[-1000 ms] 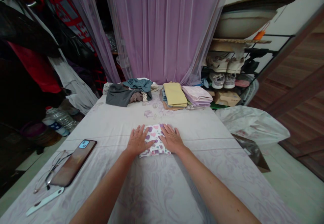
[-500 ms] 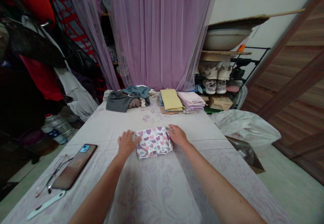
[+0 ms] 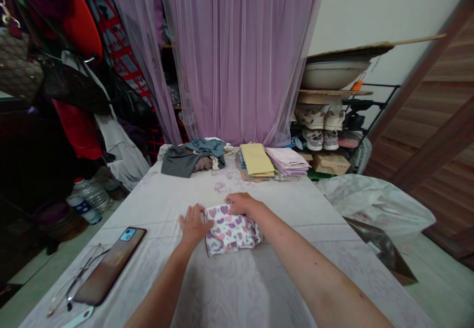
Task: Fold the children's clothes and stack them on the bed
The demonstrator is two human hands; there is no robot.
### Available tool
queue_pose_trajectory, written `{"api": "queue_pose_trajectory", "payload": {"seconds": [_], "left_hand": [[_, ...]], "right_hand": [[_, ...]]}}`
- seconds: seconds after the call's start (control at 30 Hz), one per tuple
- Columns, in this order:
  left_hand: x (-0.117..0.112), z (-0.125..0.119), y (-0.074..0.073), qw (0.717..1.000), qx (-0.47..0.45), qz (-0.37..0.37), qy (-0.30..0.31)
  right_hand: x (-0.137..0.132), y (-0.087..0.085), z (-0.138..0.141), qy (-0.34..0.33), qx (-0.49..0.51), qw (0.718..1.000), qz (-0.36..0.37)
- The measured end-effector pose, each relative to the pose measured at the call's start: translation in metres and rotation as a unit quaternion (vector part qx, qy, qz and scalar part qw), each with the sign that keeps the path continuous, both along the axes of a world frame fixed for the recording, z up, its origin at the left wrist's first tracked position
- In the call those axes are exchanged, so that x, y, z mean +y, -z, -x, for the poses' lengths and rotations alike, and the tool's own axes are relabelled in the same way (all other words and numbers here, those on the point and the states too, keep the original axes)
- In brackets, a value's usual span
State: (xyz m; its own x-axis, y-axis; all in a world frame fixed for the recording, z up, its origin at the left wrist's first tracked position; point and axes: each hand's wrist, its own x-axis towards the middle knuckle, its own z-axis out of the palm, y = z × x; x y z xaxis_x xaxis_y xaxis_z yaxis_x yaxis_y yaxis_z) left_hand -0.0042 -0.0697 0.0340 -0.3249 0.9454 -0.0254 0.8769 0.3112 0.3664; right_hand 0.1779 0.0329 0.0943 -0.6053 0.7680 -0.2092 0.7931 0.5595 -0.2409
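Observation:
A folded piece of cloth with purple, pink and grey hearts on white [image 3: 234, 233] lies on the bed-like surface in front of me, its right end bunched in layers. My left hand [image 3: 195, 228] rests at its left edge, fingers spread, with the thumb touching the cloth. Over the far edge reaches my right hand [image 3: 244, 204], its fingers bent and apart, touching the top of the cloth; the fingertips are partly hidden.
Behind the cloth are a heap of dark clothes [image 3: 181, 161], a stack with yellow fabric on top [image 3: 257, 160] and a pink folded stack [image 3: 288, 160]. A phone [image 3: 111, 268] and glasses [image 3: 79, 273] lie at left. A plastic bag [image 3: 381, 202] stands to the right.
My right hand has moved from the cloth's right edge leftward to its far edge. My left hand stays at the left edge. The whole view has shifted slightly down in the picture.

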Motion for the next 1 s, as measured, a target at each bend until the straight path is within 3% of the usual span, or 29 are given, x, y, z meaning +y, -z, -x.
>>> {"api": "queue_pose_trajectory", "payload": {"seconds": [0.13,0.23,0.4,0.57,0.7,0.83,0.9,1.0], "left_hand": [[0.000,0.004,0.007,0.999,-0.021,-0.030,0.020],[0.005,0.021,0.013,0.995,-0.044,-0.084,0.041],[0.017,0.054,0.026,0.978,0.003,-0.202,0.054],[0.017,0.057,0.036,0.976,0.076,-0.193,0.071],[0.016,0.057,0.041,0.977,0.093,-0.174,0.074],[0.018,0.062,0.048,0.977,0.105,-0.169,0.075],[0.019,0.064,0.052,0.975,0.114,-0.174,0.078],[0.018,0.065,0.058,0.970,0.128,-0.191,0.083]], "right_hand": [[0.006,-0.007,0.000,-0.032,-0.035,0.998,0.035],[0.008,-0.018,-0.005,-0.058,-0.048,0.996,0.047],[0.004,-0.052,-0.016,-0.117,-0.070,0.991,0.011],[0.017,-0.093,-0.022,-0.094,0.006,0.996,-0.001],[0.058,-0.126,-0.029,-0.007,0.134,0.991,0.001],[0.114,-0.149,-0.048,0.163,0.293,0.942,-0.019],[0.140,-0.148,-0.063,0.240,0.330,0.913,-0.027],[0.170,-0.123,-0.087,0.310,0.312,0.897,-0.049]]}}
